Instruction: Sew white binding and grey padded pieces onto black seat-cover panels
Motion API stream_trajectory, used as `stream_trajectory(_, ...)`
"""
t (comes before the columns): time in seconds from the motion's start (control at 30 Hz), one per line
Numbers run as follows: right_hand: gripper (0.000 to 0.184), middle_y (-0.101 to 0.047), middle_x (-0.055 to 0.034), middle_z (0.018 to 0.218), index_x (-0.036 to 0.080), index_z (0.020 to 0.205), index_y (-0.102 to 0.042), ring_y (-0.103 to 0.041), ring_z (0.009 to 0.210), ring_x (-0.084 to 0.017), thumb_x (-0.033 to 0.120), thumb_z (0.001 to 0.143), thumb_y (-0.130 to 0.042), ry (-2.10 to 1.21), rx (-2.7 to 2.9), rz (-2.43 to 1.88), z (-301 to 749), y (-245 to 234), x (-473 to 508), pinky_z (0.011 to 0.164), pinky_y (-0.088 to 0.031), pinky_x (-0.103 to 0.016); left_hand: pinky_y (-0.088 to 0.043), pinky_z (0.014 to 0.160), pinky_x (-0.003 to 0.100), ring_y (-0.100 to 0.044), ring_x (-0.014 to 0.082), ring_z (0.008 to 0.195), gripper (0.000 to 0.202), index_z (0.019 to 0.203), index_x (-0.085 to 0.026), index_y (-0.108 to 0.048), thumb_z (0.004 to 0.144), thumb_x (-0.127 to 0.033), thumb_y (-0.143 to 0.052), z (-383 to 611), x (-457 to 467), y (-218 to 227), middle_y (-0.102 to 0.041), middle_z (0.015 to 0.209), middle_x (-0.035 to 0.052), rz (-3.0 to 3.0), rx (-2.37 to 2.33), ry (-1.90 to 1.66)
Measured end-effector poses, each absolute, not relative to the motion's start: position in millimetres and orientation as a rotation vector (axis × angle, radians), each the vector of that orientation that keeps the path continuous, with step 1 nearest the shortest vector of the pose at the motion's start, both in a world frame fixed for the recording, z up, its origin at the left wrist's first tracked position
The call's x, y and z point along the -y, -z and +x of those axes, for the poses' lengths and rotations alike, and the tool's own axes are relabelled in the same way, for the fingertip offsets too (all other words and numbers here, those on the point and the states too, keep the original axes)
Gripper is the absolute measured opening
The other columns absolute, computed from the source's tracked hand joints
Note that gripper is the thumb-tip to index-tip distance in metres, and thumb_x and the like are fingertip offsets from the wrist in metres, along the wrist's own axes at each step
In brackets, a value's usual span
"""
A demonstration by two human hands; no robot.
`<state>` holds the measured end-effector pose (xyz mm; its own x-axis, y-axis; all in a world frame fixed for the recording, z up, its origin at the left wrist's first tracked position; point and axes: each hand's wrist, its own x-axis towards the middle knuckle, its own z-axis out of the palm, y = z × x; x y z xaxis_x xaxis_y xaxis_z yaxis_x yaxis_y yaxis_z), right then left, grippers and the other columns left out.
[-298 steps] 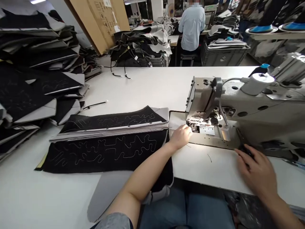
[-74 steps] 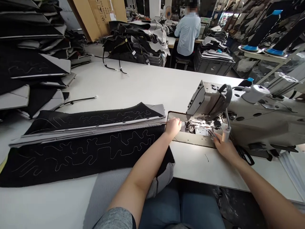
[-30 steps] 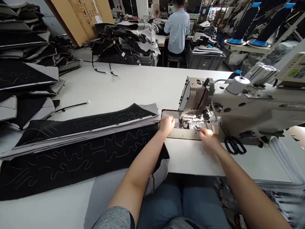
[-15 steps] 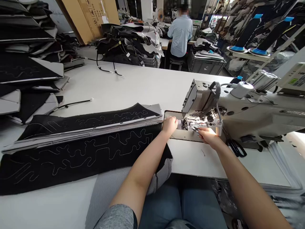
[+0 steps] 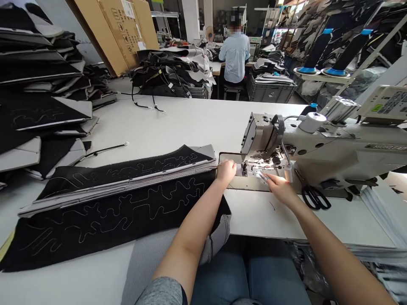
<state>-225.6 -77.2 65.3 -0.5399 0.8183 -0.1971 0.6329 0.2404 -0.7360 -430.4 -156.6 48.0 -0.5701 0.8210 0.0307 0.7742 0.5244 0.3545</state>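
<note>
i hold my left hand (image 5: pixel 226 171) firm on the black panel (image 5: pixel 127 218), right hand (image 5: pixel 279 188) apart, pinching a small tool (image 5: pixel 262 174) at the needle plate (image 5: pixel 255 171).

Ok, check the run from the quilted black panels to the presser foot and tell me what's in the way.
The left hand sits at the end of the quilted black panels, between them and the presser foot. Nothing else visible blocks that run.

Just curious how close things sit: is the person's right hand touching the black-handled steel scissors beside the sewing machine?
Apart. The head view shows a plain gap between the right hand and the black-handled steel scissors.
</note>
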Motion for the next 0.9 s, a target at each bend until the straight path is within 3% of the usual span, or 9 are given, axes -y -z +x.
stream_trajectory(0.17, 0.016, -0.052, -0.0041, 0.063, 0.022, 0.086, -0.065, -0.051, 0.068, -0.024, 0.023, 0.071, -0.059, -1.243, 1.960, -1.452, -211, -57, 75, 0.061, -0.033, -0.032, -0.039, 0.065, 0.026, -0.061, 0.0185, 0.080, 0.026, 0.084, -0.017, -0.064, 0.093, -0.027, -0.042, -431, 156, -47, -0.065, 0.089, 0.0077, 1.388, -2.621, -0.510)
stream_trajectory(0.47, 0.014, -0.041, 0.0062, 0.060, 0.022, 0.094, -0.051, -0.027, 0.043, -0.007, 0.032, 0.084, -0.052, -2.252, 1.198, -1.124, -239, -57, 142, 0.041, -0.021, -0.019, -0.041, 0.069, 0.026, -0.062, 0.0188, 0.084, 0.027, 0.090, -0.017, -0.066, 0.094, -0.030, -0.043, -429, 156, -47, -0.064, 0.093, 0.0087, 1.397, -2.642, -0.506)
stream_trajectory(0.6, 0.015, -0.030, 0.0075, 0.056, 0.019, 0.094, -0.052, -0.026, 0.042, -0.007, 0.028, 0.093, -0.041, -2.593, 0.795, -0.970, -264, -54, 159, 0.040, -0.025, -0.016, -0.042, 0.070, 0.027, -0.062, 0.0196, 0.087, 0.028, 0.092, -0.016, -0.066, 0.095, -0.032, -0.043, -429, 156, -47, -0.064, 0.094, 0.0091, 1.409, -2.659, -0.500)
stream_trajectory(0.77, 0.028, -0.032, 0.0064, 0.057, 0.017, 0.079, -0.049, -0.033, 0.045, -0.006, 0.022, 0.099, -0.029, -2.738, 0.439, -0.832, -298, -52, 146, 0.044, -0.033, -0.016, -0.043, 0.070, 0.027, -0.062, 0.0197, 0.088, 0.028, 0.091, -0.017, -0.065, 0.095, -0.032, -0.043, -429, 156, -48, -0.064, 0.095, 0.0088, 1.417, -2.667, -0.489)
stream_trajectory(0.9, 0.030, -0.035, 0.0073, 0.058, 0.016, 0.076, -0.048, -0.035, 0.045, -0.006, 0.032, 0.099, -0.039, -2.723, 0.302, -0.742, -318, -40, 127, 0.043, -0.034, -0.017, -0.043, 0.069, 0.026, -0.063, 0.0192, 0.086, 0.027, 0.090, -0.017, -0.066, 0.094, -0.032, -0.044, -429, 156, -50, -0.066, 0.095, 0.0081, 1.416, -2.672, -0.477)
